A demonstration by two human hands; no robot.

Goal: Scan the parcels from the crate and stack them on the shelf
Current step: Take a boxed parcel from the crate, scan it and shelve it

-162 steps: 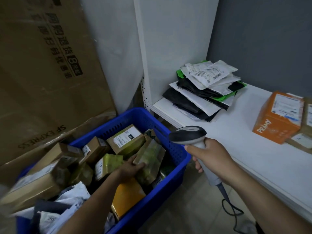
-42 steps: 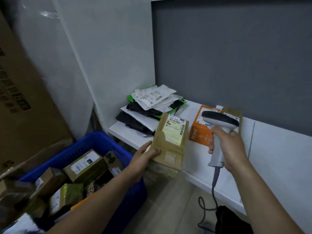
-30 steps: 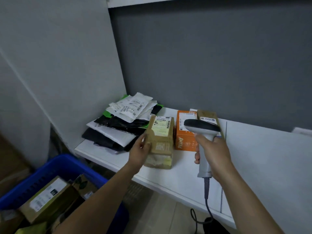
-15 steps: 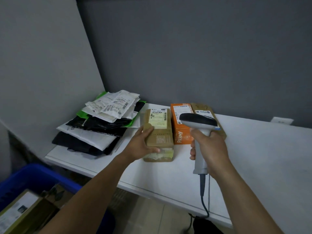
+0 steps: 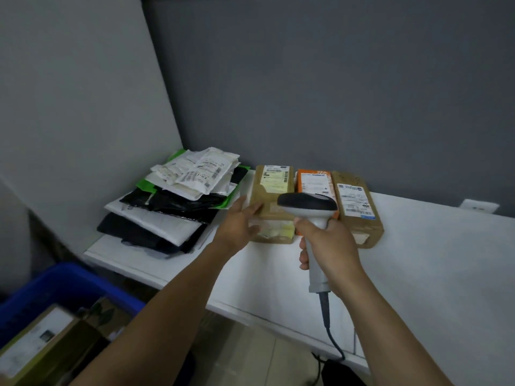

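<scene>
A brown cardboard parcel (image 5: 274, 190) with a white label lies flat on the white shelf (image 5: 434, 263), its long side against an orange parcel (image 5: 313, 181). My left hand (image 5: 239, 222) rests against the brown parcel's left side with its fingers nearly straight. My right hand (image 5: 330, 245) grips the handle of a grey barcode scanner (image 5: 306, 204), held just in front of the parcels, with the cable hanging down. The blue crate (image 5: 58, 285) sits low at the left with more boxes in it.
A second brown parcel (image 5: 354, 208) lies right of the orange one. A pile of black, white and green mailer bags (image 5: 178, 203) fills the shelf's left corner. Grey walls close the back and left. A small white tag (image 5: 478, 205) lies at the far right.
My left hand carried the brown parcel from the crate to the shelf, laid it beside the orange parcel and pushed it back; its grip has loosened. The scanner stayed in my right hand.
</scene>
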